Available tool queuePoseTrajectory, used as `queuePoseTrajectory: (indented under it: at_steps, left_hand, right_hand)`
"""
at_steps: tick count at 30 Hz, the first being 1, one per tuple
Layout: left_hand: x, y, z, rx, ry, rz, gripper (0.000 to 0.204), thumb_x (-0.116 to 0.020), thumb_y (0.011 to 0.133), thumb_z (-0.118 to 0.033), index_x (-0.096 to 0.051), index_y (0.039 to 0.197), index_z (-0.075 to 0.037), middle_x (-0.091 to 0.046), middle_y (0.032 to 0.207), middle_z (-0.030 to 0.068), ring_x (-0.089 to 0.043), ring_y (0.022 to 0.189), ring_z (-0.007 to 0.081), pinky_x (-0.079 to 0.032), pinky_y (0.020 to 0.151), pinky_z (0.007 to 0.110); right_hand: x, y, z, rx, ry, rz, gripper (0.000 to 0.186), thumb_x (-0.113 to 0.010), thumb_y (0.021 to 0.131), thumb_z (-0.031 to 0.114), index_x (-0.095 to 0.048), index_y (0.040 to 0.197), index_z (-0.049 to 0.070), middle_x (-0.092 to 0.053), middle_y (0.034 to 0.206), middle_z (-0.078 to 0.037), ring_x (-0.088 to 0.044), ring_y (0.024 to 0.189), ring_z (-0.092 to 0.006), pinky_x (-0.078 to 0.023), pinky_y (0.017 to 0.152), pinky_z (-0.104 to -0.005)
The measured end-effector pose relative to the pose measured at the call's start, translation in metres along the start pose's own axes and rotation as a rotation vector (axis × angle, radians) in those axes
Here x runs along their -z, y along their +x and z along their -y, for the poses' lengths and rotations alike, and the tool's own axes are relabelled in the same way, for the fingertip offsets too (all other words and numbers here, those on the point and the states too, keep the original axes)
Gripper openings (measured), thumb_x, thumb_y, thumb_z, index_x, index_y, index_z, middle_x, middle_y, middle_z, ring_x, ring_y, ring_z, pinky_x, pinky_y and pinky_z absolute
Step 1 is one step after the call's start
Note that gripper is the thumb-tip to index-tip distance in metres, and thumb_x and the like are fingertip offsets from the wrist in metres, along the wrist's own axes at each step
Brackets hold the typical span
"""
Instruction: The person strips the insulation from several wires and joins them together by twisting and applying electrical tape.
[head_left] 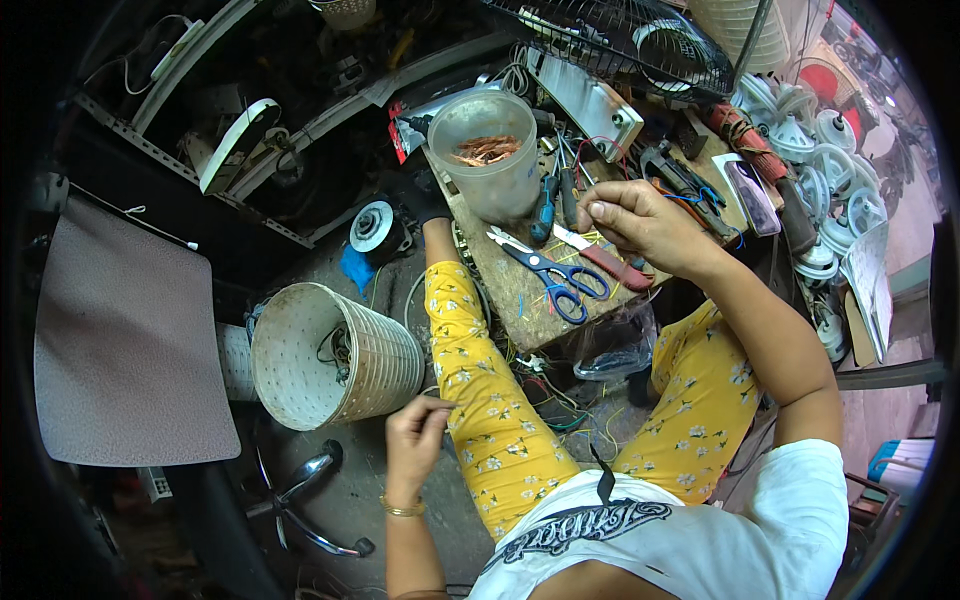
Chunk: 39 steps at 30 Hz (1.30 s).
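A person (640,540) in yellow trousers (495,420) sits at a counter (515,312), a pale basket (380,362) to the left, a translucent tub (503,196) of copper-coloured strands (488,150) at the counter's far left. The right hand (640,222) hovers near the tub, the left hand (415,440) beside a knee, fingers pressed together, any contents indiscernible. Near the right lie blue-handled scissors (545,265) and a red-handled knife (612,264).

"What surrounds your blue-handled metal scissors (541,264)?"

"On my brown wooden bench (510,302), the red-handled metal knife (612,265) lies beside them at two o'clock; the round translucent plastic tub (495,195), copper-coloured strands (487,150) inside, at eleven."

"Off the bench?"

"The round white plastic basket (385,350) at eight, the grey rectangular chair (135,330) farther, at nine."
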<state>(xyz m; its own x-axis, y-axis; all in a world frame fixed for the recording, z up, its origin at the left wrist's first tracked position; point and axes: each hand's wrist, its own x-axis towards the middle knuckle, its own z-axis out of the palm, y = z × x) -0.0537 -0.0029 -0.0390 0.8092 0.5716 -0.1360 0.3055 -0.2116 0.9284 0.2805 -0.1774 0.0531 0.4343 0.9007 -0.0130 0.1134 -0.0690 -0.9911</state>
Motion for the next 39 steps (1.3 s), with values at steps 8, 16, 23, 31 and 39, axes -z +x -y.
queuePoseTrajectory:
  at_steps: [8, 16, 23, 31, 39]
  left_hand:
    - [0.033, 0.016, 0.009, -0.081, -0.078, -0.438, 0.012, -0.056, 0.091, -0.009, -0.062, 0.092, 0.002, -0.061, 0.084, 0.0008, -0.052, 0.076, 0.0065, -0.042, 0.070, 0.021]
    - [0.037, 0.009, 0.018, -0.045, -0.092, -0.361, 0.012, -0.055, 0.092, -0.008, -0.062, 0.094, 0.002, -0.061, 0.085, 0.0004, -0.052, 0.079, 0.0066, -0.041, 0.072, 0.022]
    - [0.026, 0.019, 0.025, -0.107, 0.026, -0.467, 0.012, -0.055, 0.090, -0.004, -0.063, 0.093, 0.004, -0.063, 0.082, 0.0036, -0.053, 0.074, 0.0083, -0.043, 0.067, 0.024]
    - [0.023, 0.037, 0.002, -0.212, 0.211, -0.477, 0.013, -0.054, 0.090, -0.004, -0.064, 0.095, 0.003, -0.063, 0.085, 0.0053, -0.055, 0.077, 0.0104, -0.043, 0.072, 0.025]
    - [-0.016, 0.071, -0.011, -0.280, 0.570, -0.218, 0.079, -0.066, 0.082, -0.035, -0.027, 0.144, -0.004, -0.023, 0.150, 0.0166, -0.017, 0.140, 0.0326, -0.011, 0.113, 0.043]
  right_hand:
    - [0.009, -0.020, -0.016, 0.170, -1.300, 0.027, 0.012, -0.059, 0.074, 0.013, -0.065, 0.082, 0.007, -0.062, 0.065, -0.017, -0.063, 0.063, -0.0338, -0.048, 0.058, -0.0447]
    - [0.025, -0.030, -0.023, 0.204, -1.067, -0.036, 0.013, -0.058, 0.077, 0.009, -0.066, 0.085, 0.004, -0.064, 0.075, -0.017, -0.062, 0.072, -0.0354, -0.048, 0.064, -0.0427]
    - [0.026, -0.031, -0.006, 0.161, -1.093, -0.013, 0.012, -0.058, 0.082, 0.011, -0.066, 0.086, 0.003, -0.065, 0.077, -0.016, -0.063, 0.075, -0.0345, -0.048, 0.067, -0.0421]
    - [0.024, -0.030, -0.006, 0.142, -0.962, -0.043, 0.015, -0.057, 0.083, 0.012, -0.067, 0.089, 0.003, -0.066, 0.080, -0.017, -0.063, 0.077, -0.0343, -0.048, 0.070, -0.0404]
    - [-0.019, -0.023, 0.018, -0.026, 0.393, 0.088, 0.027, -0.045, 0.098, 0.021, -0.060, 0.104, -0.001, -0.030, 0.053, 0.009, -0.027, 0.043, -0.0003, -0.023, 0.040, -0.0183]
